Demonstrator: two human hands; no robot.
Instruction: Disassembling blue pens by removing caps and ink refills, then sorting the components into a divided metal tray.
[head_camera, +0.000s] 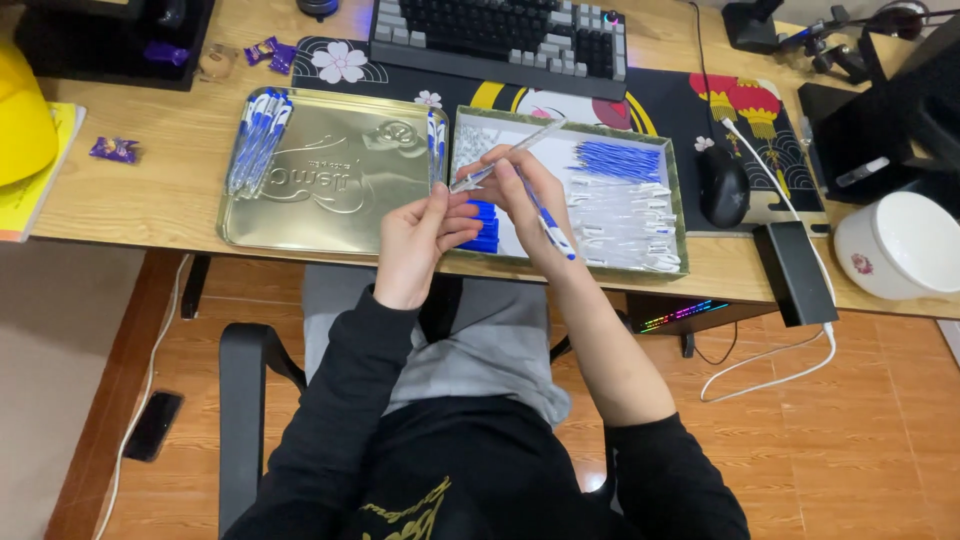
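Observation:
My left hand (420, 232) and my right hand (525, 192) meet over the desk's front edge, between two metal trays. Together they pinch a clear pen barrel (505, 155) that slants up to the right. A blue refill (545, 215) also rests in my right hand, pointing down to the right. Behind my hands, the right tray (680, 210) holds blue refills (615, 160), clear pen parts (620, 225) and blue caps (485, 225). The gold left tray (330, 200) carries assembled blue pens (258, 140) along its left edge.
A keyboard (500, 30) and patterned desk mat (690, 95) lie behind the trays. A black mouse (722, 185), power bank (795, 272) with white cable and white bowl (905, 245) sit at right. Purple candies (115, 150) and a yellow object (20, 115) are at left. A phone (152, 425) lies on the floor.

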